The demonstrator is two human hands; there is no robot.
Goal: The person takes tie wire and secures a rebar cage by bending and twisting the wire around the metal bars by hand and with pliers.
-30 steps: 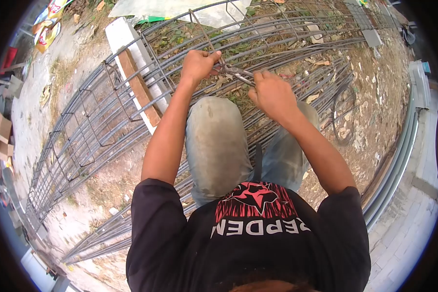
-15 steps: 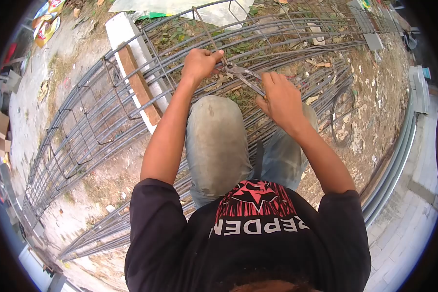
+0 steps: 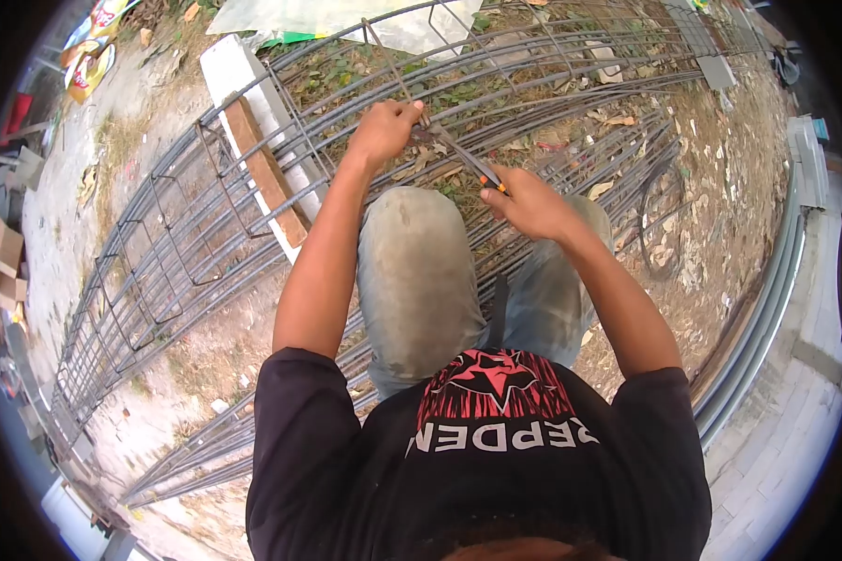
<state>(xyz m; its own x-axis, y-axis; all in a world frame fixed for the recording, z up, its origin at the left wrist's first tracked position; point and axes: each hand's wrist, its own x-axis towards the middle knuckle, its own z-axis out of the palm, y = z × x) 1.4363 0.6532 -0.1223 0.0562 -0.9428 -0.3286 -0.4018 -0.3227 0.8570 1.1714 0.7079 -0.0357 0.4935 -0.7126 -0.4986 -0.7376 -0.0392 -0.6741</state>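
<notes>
A long cage of steel rebar [image 3: 187, 271] with thin square stirrups crosses in front of my knees. My left hand [image 3: 382, 133] is closed at the lower end of a rusty stirrup [image 3: 390, 64], fingers curled around it. Whether tie wire is also in those fingers is hidden. In my right hand [image 3: 526, 202] are the handles of long metal pincers [image 3: 460, 152] with orange on the grips. The pincers' jaws are at the bars, just right of my left fingertips. Both handles lie almost together.
A white block with a brown wooden strip [image 3: 264, 173] supports the cage on the left. Loose rebar [image 3: 617, 154] lies on the dirt to the right and beneath me. A pale plastic sheet [image 3: 346, 23] lies beyond the cage. Grey pipes [image 3: 762, 323] run along the right.
The pincers' handles have come together from a spread position. My right hand has moved slightly left and down, turning. My left hand stays at the stirrup.
</notes>
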